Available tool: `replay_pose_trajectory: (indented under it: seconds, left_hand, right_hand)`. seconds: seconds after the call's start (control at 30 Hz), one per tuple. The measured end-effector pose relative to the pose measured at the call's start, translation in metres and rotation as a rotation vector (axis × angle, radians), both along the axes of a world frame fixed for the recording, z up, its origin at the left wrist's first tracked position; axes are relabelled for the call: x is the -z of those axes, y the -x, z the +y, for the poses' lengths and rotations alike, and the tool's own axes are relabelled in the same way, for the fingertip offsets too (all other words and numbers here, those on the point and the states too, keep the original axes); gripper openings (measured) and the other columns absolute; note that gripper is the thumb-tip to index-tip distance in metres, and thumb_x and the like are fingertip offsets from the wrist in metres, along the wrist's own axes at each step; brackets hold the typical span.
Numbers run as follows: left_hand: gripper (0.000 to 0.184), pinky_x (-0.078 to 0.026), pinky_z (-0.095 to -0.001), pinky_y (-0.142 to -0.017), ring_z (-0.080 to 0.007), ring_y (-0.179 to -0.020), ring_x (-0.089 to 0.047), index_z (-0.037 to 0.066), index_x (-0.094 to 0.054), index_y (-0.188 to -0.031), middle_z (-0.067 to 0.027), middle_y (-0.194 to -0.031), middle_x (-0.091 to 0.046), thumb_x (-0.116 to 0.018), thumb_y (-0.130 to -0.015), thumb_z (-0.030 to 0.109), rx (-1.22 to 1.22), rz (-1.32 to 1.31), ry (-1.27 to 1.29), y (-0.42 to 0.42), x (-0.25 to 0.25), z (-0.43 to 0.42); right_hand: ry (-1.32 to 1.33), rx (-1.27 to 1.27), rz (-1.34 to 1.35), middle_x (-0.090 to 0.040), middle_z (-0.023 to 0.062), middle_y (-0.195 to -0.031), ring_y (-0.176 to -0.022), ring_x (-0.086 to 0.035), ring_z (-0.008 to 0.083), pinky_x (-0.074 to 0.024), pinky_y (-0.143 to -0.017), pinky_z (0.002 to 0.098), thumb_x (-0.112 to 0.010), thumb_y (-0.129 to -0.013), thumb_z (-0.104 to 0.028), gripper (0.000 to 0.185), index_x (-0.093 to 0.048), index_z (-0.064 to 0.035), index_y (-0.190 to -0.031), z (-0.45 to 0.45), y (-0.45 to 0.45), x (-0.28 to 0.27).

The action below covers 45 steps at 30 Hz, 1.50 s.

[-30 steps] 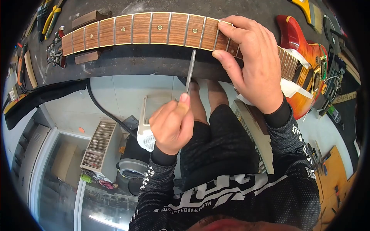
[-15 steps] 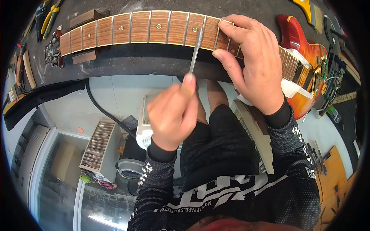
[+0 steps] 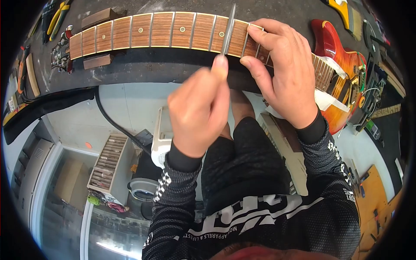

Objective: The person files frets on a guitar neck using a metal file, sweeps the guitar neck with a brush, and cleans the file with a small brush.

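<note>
- Fingers of the left hand point(image 3: 197, 108): curled closed round the lower end of a slim, file-like metal tool point(image 3: 228, 37), thumb laid along it, probably to guide its angle. Any handle is hidden in the fist.
- The tool slants across the fingerboard point(image 3: 183, 30), its tip beyond the far edge, so its length seems meant to run with the frets rather than along the neck. Whether it touches, I cannot tell.
- Fingers of the right hand point(image 3: 286, 69): parted about as wide as the board, fingertips at its far edge and thumb at the near one. This grip likely steadies the neck beside the tool; how firmly it presses is not clear.
- The guitar point(image 3: 326, 41) lies face up on the worktop point(image 3: 160, 65), headstock to the left and body to the right, leaving the frets within reach.
- Brown wooden blocks point(image 3: 99, 61) show on both sides of the neck near the headstock, apparently as a support.
- White sheets point(image 3: 325, 100) on the body look like masking.
</note>
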<state>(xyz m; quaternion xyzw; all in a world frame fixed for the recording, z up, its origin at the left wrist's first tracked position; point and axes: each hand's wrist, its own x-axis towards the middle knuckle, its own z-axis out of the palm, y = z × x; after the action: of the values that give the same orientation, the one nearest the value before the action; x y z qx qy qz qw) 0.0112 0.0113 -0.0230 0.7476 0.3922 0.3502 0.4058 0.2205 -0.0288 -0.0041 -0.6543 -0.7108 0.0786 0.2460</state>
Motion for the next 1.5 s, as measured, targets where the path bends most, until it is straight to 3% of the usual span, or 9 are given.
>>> replay_pose_trajectory:
  seconds: [0.07, 0.1, 0.53, 0.63, 0.73, 0.9, 1.13, 1.27, 1.5]
  left_hand:
    - [0.048, -0.044, -0.039, -0.053, -0.0272, -0.056, -0.054, 0.0, -0.077, -0.129, -0.011, -0.072, -0.055, -0.075, -0.085, -0.018, -0.008, 0.042, -0.037, 0.025, 0.005, -0.028]
    - [0.034, -0.045, -0.0276, -0.056, -0.0174, -0.056, -0.055, -0.004, -0.076, -0.121, -0.0108, -0.073, -0.066, -0.077, -0.092, -0.021, 0.026, 0.105, -0.099, 0.037, 0.001, -0.036]
    - [0.037, -0.043, -0.0283, -0.054, -0.0197, -0.054, -0.051, -0.004, -0.074, -0.122, -0.0101, -0.072, -0.063, -0.076, -0.09, -0.023, 0.052, 0.053, -0.066, 0.048, 0.004, -0.041]
    - [0.045, -0.045, -0.0377, -0.054, -0.0258, -0.056, -0.056, -0.002, -0.077, -0.125, -0.01, -0.072, -0.056, -0.078, -0.083, -0.018, 0.018, 0.069, -0.098, 0.03, 0.007, -0.026]
    - [0.047, -0.045, -0.0392, -0.054, -0.0261, -0.056, -0.056, 0.0, -0.077, -0.129, -0.0103, -0.071, -0.054, -0.078, -0.084, -0.018, -0.017, -0.032, 0.015, -0.006, 0.003, 0.003]
    - [0.051, -0.045, -0.0386, -0.052, -0.0256, -0.054, -0.053, 0.0, -0.077, -0.133, -0.0102, -0.068, -0.052, -0.077, -0.085, -0.018, -0.024, 0.032, -0.027, 0.031, 0.003, -0.034]
    - [0.053, -0.041, -0.0405, -0.052, -0.0264, -0.055, -0.051, 0.0, -0.075, -0.138, -0.0094, -0.07, -0.049, -0.074, -0.087, -0.017, -0.013, -0.021, -0.024, 0.003, 0.006, -0.007]
    - [0.036, -0.043, -0.0282, -0.054, -0.018, -0.054, -0.051, -0.003, -0.075, -0.123, -0.0088, -0.071, -0.062, -0.077, -0.091, -0.02, 0.022, 0.097, -0.075, 0.048, 0.002, -0.049]
    - [0.037, -0.042, -0.0293, -0.052, -0.0199, -0.052, -0.049, -0.004, -0.074, -0.121, -0.0098, -0.069, -0.061, -0.077, -0.089, -0.022, 0.025, 0.069, -0.085, 0.048, 0.002, -0.045]
  right_hand:
    - [0.008, 0.0, -0.003, -0.072, 0.0124, -0.137, -0.12, -0.069, 0.0369, -0.0482, -0.108, 0.0495, -0.085, -0.095, -0.018, 0.052, -0.062, -0.0085, -0.141, 0.0, 0.0, -0.001]
    - [0.013, 0.002, -0.004, -0.072, 0.0123, -0.137, -0.12, -0.069, 0.0368, -0.0482, -0.108, 0.0495, -0.085, -0.095, -0.018, 0.053, -0.062, -0.0086, -0.141, 0.0, 0.0, -0.001]
    - [0.012, 0.0, -0.003, -0.072, 0.0122, -0.137, -0.12, -0.069, 0.0368, -0.0484, -0.108, 0.0498, -0.086, -0.094, -0.017, 0.054, -0.062, -0.0088, -0.142, 0.0, -0.001, 0.0]
    - [0.006, 0.001, -0.008, -0.072, 0.0127, -0.137, -0.12, -0.069, 0.0371, -0.0484, -0.108, 0.0497, -0.086, -0.094, -0.017, 0.055, -0.062, -0.0086, -0.142, 0.0, -0.001, 0.0]
    - [0.0, -0.005, 0.0, -0.072, 0.0131, -0.137, -0.12, -0.069, 0.0373, -0.0484, -0.108, 0.0495, -0.086, -0.094, -0.016, 0.054, -0.062, -0.0084, -0.142, -0.001, 0.001, 0.0]
    - [-0.048, 0.013, -0.018, -0.07, 0.0089, -0.131, -0.115, -0.069, 0.0335, -0.0506, -0.105, 0.0504, -0.087, -0.089, -0.021, 0.053, -0.065, -0.0108, -0.137, 0.002, 0.0, 0.005]
    - [-0.053, 0.007, -0.013, -0.07, 0.0086, -0.132, -0.115, -0.068, 0.0333, -0.0503, -0.105, 0.0508, -0.087, -0.089, -0.021, 0.054, -0.065, -0.0111, -0.138, 0.003, 0.0, 0.005]
    - [-0.045, 0.008, -0.011, -0.07, 0.0085, -0.132, -0.115, -0.068, 0.0332, -0.0501, -0.106, 0.0508, -0.087, -0.089, -0.022, 0.054, -0.065, -0.011, -0.138, 0.002, 0.0, 0.004]
    - [0.003, 0.004, -0.011, -0.072, 0.0122, -0.138, -0.12, -0.068, 0.037, -0.0479, -0.108, 0.0499, -0.085, -0.095, -0.017, 0.052, -0.062, -0.009, -0.142, -0.001, 0.001, 0.0]
